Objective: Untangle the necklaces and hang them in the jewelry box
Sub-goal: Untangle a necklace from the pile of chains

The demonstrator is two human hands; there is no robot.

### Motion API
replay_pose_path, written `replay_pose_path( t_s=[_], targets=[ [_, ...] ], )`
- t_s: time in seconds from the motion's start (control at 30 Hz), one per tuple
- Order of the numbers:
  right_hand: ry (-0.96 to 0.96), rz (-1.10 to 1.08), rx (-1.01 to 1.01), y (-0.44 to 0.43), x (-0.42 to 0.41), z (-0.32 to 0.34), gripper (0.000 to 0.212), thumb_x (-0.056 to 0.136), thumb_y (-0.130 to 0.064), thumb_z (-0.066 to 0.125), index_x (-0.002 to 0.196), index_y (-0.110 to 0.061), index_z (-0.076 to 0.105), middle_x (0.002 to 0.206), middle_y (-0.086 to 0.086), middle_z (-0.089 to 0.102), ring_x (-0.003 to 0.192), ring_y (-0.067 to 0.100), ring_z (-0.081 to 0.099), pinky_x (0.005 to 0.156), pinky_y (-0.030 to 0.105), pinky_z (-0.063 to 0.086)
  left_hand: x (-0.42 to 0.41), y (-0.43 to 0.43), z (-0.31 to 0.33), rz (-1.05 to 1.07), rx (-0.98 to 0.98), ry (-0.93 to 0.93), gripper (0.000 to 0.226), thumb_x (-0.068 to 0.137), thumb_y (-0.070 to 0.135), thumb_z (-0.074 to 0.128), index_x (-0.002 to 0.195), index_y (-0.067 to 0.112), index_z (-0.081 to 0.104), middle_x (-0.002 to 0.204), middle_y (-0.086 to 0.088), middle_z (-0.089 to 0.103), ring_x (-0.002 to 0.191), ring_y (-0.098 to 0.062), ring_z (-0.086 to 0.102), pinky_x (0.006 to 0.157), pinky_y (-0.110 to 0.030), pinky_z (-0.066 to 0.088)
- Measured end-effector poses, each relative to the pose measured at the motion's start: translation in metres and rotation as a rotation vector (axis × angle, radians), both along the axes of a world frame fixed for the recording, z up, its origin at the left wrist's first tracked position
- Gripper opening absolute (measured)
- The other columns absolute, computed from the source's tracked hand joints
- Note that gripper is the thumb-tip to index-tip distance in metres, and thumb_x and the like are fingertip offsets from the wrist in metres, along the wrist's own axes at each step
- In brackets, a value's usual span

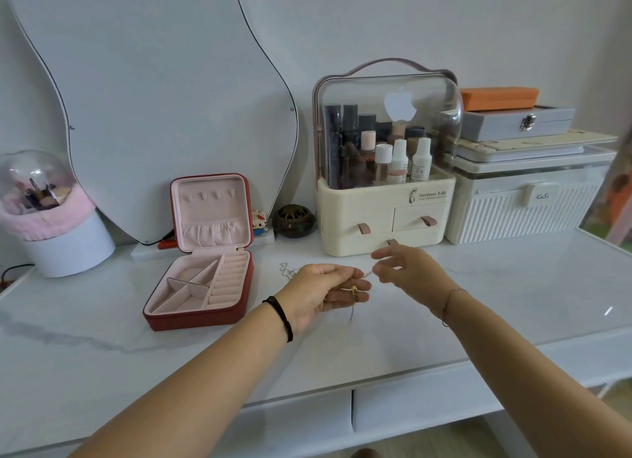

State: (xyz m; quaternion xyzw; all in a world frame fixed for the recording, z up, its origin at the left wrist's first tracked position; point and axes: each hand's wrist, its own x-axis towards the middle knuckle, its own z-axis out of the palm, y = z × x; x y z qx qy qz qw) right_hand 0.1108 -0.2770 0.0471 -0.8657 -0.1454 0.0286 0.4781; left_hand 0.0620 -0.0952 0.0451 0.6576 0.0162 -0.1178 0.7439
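Untangling is in hand; nothing hangs yet in the open red jewelry box with pink lining (191,321). The left hand (318,291) curls its grip round the thin tangled metal necklaces with a gold pendant (354,289), above the white marble bench (496,321). A strand runs sideways to the right hand (410,271), fingers spread; whether it pinches is unclear. Next, probably, a gentle sideways draw.
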Motion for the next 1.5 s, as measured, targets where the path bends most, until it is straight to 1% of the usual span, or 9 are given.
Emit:
replay_pose_path(
  t_s=[0.07,0.2,0.33,0.5,0.67,1.03,1.17,1.4,1.5],
  targets=[
    [-0.042,0.024,-0.081,0.000,-0.005,-0.001,0.015,0.089,-0.028,0.061,0.103,-0.025,0.065,0.093,-0.010,0.068,0.081,0.007,0.066,0.074,0.024,0.052,0.001,-0.002,0.001,0.009,-0.016,0.010,0.020,0.095,0.020,0.052,0.099,0.007,0.066,0.093,-0.008,0.074,0.080,-0.020,0.072,0.075,-0.025,0.056],
    [-0.063,0.011,0.053,0.005,-0.017,0.000,0.012,0.087,-0.029,0.064,0.087,-0.017,0.067,0.085,-0.003,0.068,0.061,0.003,0.065,0.058,0.017,0.047,0.001,-0.006,0.000,0.044,-0.101,0.039,0.020,0.094,0.019,0.053,0.101,0.006,0.066,0.093,-0.008,0.074,0.083,-0.019,0.071,0.079,-0.029,0.055],
    [0.053,-0.071,0.214,0.014,-0.027,-0.006,0.025,0.082,-0.035,0.071,0.085,-0.011,0.065,0.071,-0.003,0.062,0.057,0.005,0.056,0.057,0.018,0.041,0.001,-0.008,0.001,0.077,-0.211,0.044,0.016,0.092,0.020,0.055,0.095,0.012,0.069,0.094,-0.002,0.072,0.088,-0.013,0.066,0.082,-0.028,0.049],
    [0.190,0.017,0.389,0.021,-0.033,-0.015,0.020,0.086,-0.028,0.067,0.095,-0.011,0.072,0.066,-0.008,0.058,0.062,0.010,0.048,0.058,0.021,0.040,0.000,-0.011,0.001,0.113,-0.219,0.028,0.015,0.090,0.024,0.057,0.091,0.016,0.070,0.089,0.006,0.068,0.085,-0.010,0.057,0.074,-0.025,0.041],
    [0.243,0.076,0.552,0.027,-0.032,-0.017,0.020,0.086,-0.021,0.067,0.096,-0.005,0.072,0.066,-0.002,0.052,0.058,0.010,0.041,0.057,0.021,0.037,-0.002,-0.012,0.002,0.087,-0.203,0.029,0.015,0.089,0.027,0.058,0.089,0.020,0.071,0.084,0.009,0.070,0.087,-0.009,0.056,0.076,-0.025,0.039],
    [0.140,0.016,0.584,0.017,-0.024,-0.006,0.014,0.084,-0.020,0.069,0.076,-0.009,0.068,0.055,-0.006,0.051,0.057,0.011,0.041,0.060,0.022,0.038,0.000,-0.002,-0.003,0.225,-0.158,0.003,0.017,0.090,0.023,0.059,0.086,0.019,0.074,0.087,0.003,0.070,0.084,-0.012,0.059,0.073,-0.025,0.042],
    [0.160,0.064,0.618,0.009,-0.019,0.001,0.009,0.082,-0.017,0.069,0.077,-0.010,0.066,0.063,-0.005,0.056,0.064,0.010,0.046,0.067,0.026,0.038,-0.001,0.000,-0.004,0.265,-0.162,0.023,0.018,0.093,0.020,0.055,0.085,0.017,0.071,0.085,0.000,0.067,0.079,-0.013,0.059,0.068,-0.024,0.043],
    [0.157,0.158,0.514,0.004,-0.015,0.007,0.010,0.079,-0.011,0.072,0.077,-0.013,0.063,0.066,-0.005,0.057,0.061,0.006,0.046,0.063,0.022,0.034,-0.001,-0.006,-0.001,0.116,0.086,-0.163,0.023,0.092,0.032,0.055,0.108,0.022,0.067,0.110,0.004,0.070,0.108,-0.013,0.060,0.089,-0.026,0.042],
    [0.153,0.205,0.486,0.004,-0.015,0.011,0.009,0.080,-0.008,0.071,0.078,-0.011,0.063,0.068,-0.003,0.056,0.060,0.006,0.045,0.061,0.021,0.032,0.000,-0.011,0.004,0.038,0.091,-0.180,0.024,0.090,0.033,0.057,0.106,0.019,0.069,0.102,0.000,0.071,0.101,-0.014,0.064,0.092,-0.029,0.042]
  ],
)
